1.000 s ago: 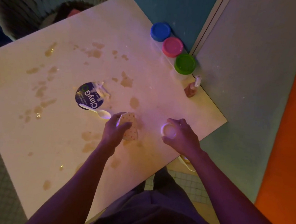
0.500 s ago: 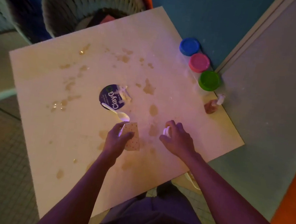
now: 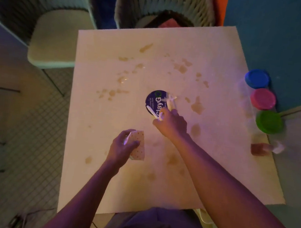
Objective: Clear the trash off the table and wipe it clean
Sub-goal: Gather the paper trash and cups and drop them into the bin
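Stained table [image 3: 95,163]: spoon [image 3: 152,112] handle up-left (diagonal)

White "ClayG" lettering on a dark blue round lid [image 3: 155,100].

Printed large along the lid's length, running sideways to the viewer, with a green ring mark just past the G and the first letter partly covered by a white plastic spoon [image 3: 153,112] lying across the lid's near edge. Smaller white lines of print beside the big word, too blurred to read. Lid lying flat near the middle of the stained table [image 3: 89,163]. No legible print on the dotted wrapper [image 3: 139,146], on the blue [image 3: 257,78], pink [image 3: 263,99] and green [image 3: 269,122] tub lids, or on the small brown bottle [image 3: 261,149].
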A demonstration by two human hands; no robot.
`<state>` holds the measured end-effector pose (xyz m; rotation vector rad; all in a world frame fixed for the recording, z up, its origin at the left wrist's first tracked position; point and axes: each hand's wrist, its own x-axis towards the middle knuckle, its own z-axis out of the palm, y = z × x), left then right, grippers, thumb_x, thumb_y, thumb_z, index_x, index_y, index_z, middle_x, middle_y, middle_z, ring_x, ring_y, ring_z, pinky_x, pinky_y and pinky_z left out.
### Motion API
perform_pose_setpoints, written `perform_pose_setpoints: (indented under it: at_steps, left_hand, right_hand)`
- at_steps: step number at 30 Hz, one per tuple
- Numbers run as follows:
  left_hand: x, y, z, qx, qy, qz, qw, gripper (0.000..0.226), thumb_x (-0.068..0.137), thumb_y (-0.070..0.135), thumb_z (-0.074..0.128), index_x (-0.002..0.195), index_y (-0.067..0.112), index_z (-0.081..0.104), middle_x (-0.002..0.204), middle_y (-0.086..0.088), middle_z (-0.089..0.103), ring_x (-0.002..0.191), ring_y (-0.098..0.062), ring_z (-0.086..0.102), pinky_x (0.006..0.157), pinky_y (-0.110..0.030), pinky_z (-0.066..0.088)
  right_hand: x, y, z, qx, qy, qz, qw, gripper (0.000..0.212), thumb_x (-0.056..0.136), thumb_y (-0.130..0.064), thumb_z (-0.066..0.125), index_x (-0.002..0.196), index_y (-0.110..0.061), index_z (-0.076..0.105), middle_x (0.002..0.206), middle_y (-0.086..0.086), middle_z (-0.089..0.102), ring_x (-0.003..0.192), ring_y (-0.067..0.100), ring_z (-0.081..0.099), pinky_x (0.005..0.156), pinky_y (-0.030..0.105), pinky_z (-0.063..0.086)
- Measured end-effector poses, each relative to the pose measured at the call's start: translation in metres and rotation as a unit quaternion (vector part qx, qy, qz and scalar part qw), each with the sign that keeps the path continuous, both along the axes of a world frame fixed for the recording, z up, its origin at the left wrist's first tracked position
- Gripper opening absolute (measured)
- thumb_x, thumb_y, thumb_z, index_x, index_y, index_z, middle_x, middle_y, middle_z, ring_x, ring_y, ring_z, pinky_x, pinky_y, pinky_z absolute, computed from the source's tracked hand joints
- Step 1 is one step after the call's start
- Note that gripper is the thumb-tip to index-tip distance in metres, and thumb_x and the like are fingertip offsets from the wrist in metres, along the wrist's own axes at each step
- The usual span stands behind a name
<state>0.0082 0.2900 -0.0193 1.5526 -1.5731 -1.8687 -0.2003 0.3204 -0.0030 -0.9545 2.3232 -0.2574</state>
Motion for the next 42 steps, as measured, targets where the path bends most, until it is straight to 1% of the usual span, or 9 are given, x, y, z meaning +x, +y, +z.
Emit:
perform_pose_setpoints:
  at_steps: [5,8,13,18,22,25,30,35,42]
  left_hand:
    - [0.023,-0.005,-0.001,0.011,-0.006,0.03,0.999,0.038,0.073,0.029,0.071,0.111,0.033,0.069,0.101,0.005,0.074,0.084,-0.011,0.068,0.073,-0.036,0.059]
    - [0.032,-0.007,-0.004,0.019,-0.008,0.045,0.999,0.036,0.074,0.029,0.071,0.11,0.035,0.069,0.098,0.005,0.074,0.082,-0.012,0.07,0.071,-0.038,0.059]
    - [0.031,-0.009,-0.003,0.019,-0.007,0.051,0.998,0.035,0.075,0.031,0.071,0.11,0.035,0.069,0.099,0.007,0.074,0.084,-0.012,0.07,0.065,-0.031,0.058]
    - [0.018,-0.018,-0.002,-0.008,-0.013,0.015,1.0,0.033,0.077,0.035,0.07,0.11,0.039,0.067,0.105,0.01,0.072,0.095,-0.016,0.069,0.08,-0.045,0.061]
    - [0.001,-0.023,-0.003,-0.07,-0.039,-0.066,0.995,0.038,0.077,0.041,0.069,0.114,0.046,0.062,0.115,0.01,0.067,0.105,-0.015,0.065,0.09,-0.052,0.056]
    - [-0.018,-0.021,0.002,-0.116,-0.043,-0.125,0.984,0.042,0.078,0.039,0.068,0.12,0.041,0.062,0.116,0.006,0.062,0.107,-0.013,0.062,0.094,-0.049,0.053]
    - [-0.051,-0.005,0.017,-0.166,-0.029,-0.231,0.958,0.043,0.08,0.03,0.069,0.12,0.042,0.06,0.108,0.011,0.056,0.101,-0.011,0.06,0.09,-0.045,0.055]
    - [-0.084,0.033,0.031,-0.218,-0.003,-0.336,0.916,0.049,0.08,0.019,0.076,0.122,0.038,0.062,0.108,0.01,0.056,0.094,-0.012,0.061,0.086,-0.038,0.054]
    - [-0.114,0.117,0.038,-0.264,0.012,-0.479,0.837,0.051,0.082,0.029,0.077,0.127,0.042,0.056,0.113,0.018,0.051,0.098,-0.011,0.061,0.084,-0.037,0.058]
  right_hand:
    - [0.002,-0.028,-0.017,0.071,0.086,0.053,0.992,0.032,0.089,-0.035,0.053,0.117,-0.021,0.059,0.121,0.013,0.056,0.108,0.034,0.059,0.084,0.035,0.044]
    - [0.005,-0.04,-0.019,0.107,0.106,0.077,0.986,0.033,0.089,-0.033,0.054,0.119,-0.021,0.061,0.122,0.012,0.058,0.11,0.032,0.059,0.079,0.034,0.042]
    - [0.008,-0.056,-0.017,0.158,0.13,0.126,0.971,0.033,0.088,-0.025,0.053,0.119,-0.017,0.063,0.123,0.011,0.06,0.111,0.03,0.06,0.075,0.032,0.039]
    - [0.004,-0.049,-0.013,0.15,0.104,0.112,0.977,0.032,0.088,-0.031,0.052,0.116,-0.019,0.063,0.118,0.009,0.063,0.106,0.031,0.06,0.074,0.031,0.038]
    - [-0.007,-0.022,0.003,0.091,0.064,0.045,0.993,0.028,0.086,-0.039,0.052,0.111,-0.028,0.062,0.116,0.008,0.062,0.103,0.035,0.059,0.077,0.032,0.039]
    - [-0.017,0.011,0.016,0.035,0.028,-0.045,0.998,0.024,0.082,-0.041,0.052,0.102,-0.03,0.06,0.109,0.005,0.063,0.097,0.036,0.06,0.077,0.033,0.042]
    - [-0.025,0.086,0.03,-0.026,-0.001,-0.166,0.986,0.019,0.08,-0.045,0.054,0.093,-0.032,0.056,0.097,0.0,0.062,0.087,0.033,0.058,0.073,0.031,0.039]
    - [-0.015,0.172,0.027,-0.05,-0.006,-0.249,0.967,0.022,0.08,-0.048,0.057,0.097,-0.034,0.055,0.093,-0.002,0.062,0.088,0.031,0.061,0.073,0.031,0.04]
    - [0.023,0.291,0.022,-0.087,0.025,-0.38,0.921,0.019,0.085,-0.046,0.059,0.097,-0.03,0.057,0.088,-0.002,0.062,0.082,0.026,0.062,0.069,0.032,0.046]
